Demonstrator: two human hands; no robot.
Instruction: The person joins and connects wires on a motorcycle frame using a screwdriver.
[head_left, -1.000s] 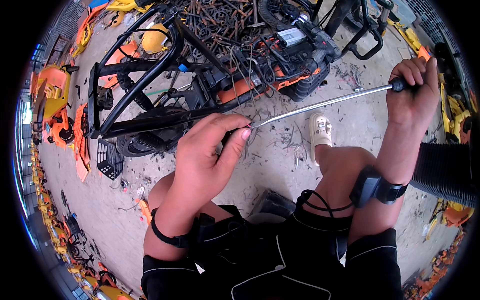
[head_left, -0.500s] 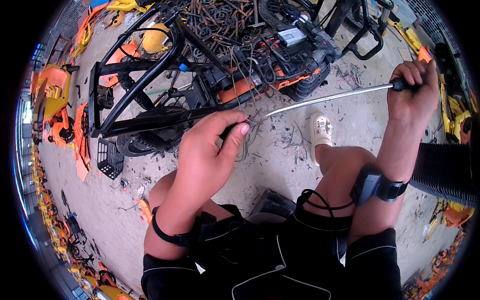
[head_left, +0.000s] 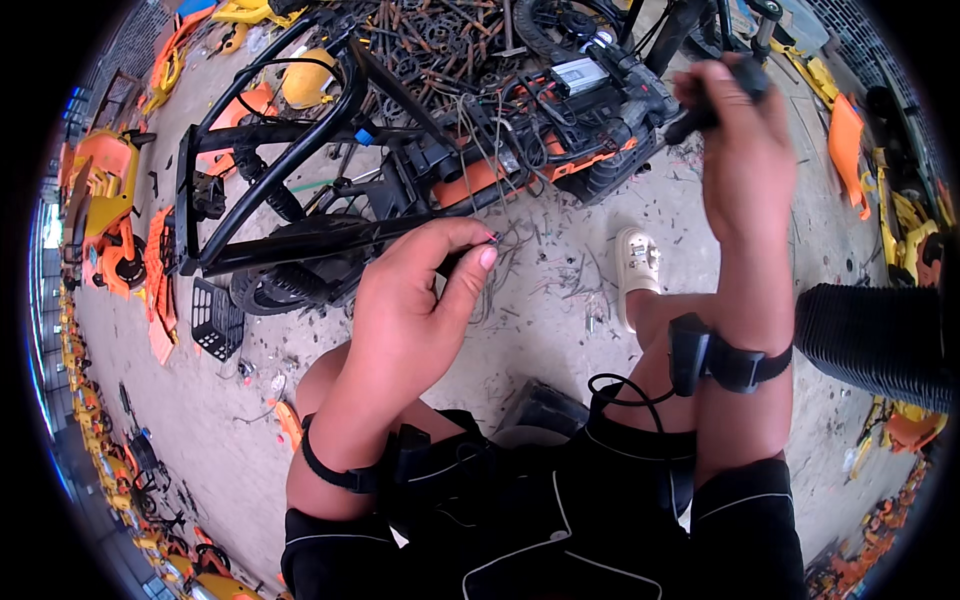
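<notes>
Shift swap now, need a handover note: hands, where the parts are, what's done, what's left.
Left hand: fingertips pinched at the black bike frame, on something too small to tell.
Right hand: fist shut on a black tool handle, raised over the orange-and-black bike body. The shaft is not visible.
The bike lies on its side on the concrete floor, wires loose, with a scrap-metal pile behind it.
Done: cannot tell from this view.
Left: the bike is in one piece, with its wheel on.
</notes>
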